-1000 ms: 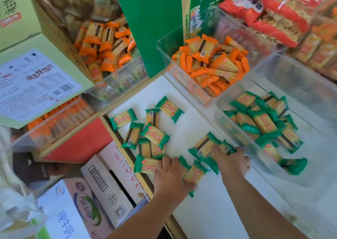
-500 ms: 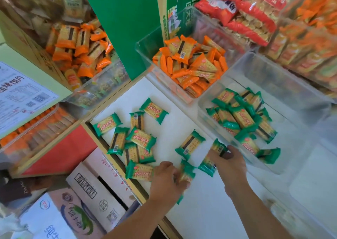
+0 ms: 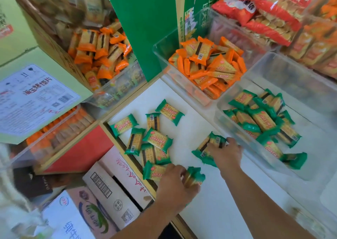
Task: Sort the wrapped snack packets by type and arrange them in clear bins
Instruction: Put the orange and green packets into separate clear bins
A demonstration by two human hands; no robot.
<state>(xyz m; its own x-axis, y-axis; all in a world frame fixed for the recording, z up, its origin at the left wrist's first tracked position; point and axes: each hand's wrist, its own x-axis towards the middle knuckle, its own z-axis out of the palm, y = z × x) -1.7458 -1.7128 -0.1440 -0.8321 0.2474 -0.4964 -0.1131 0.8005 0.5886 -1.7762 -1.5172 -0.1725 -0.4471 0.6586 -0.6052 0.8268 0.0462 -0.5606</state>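
Several green-wrapped cracker packets [image 3: 156,138] lie loose on the white table [image 3: 191,122]. My left hand [image 3: 175,185] grips green packets [image 3: 194,176] near the table's front left edge. My right hand [image 3: 225,153] holds a bunch of green packets [image 3: 207,147] just left of the clear bin [image 3: 310,147], which holds several more green packets [image 3: 262,120]. Behind it, another clear bin [image 3: 164,56] is filled with orange-wrapped packets [image 3: 207,63].
A cardboard box with orange packets [image 3: 98,52] stands at the back left behind a green carton [image 3: 142,28]. Red bags of biscuits [image 3: 264,10] and more bins fill the back right. Boxes [image 3: 113,189] sit below the table's left edge.
Both hands have gathered green packets off the table. My right hand has drawn its bunch together and shifted toward the green bin; my left hand has closed on packets at the front.
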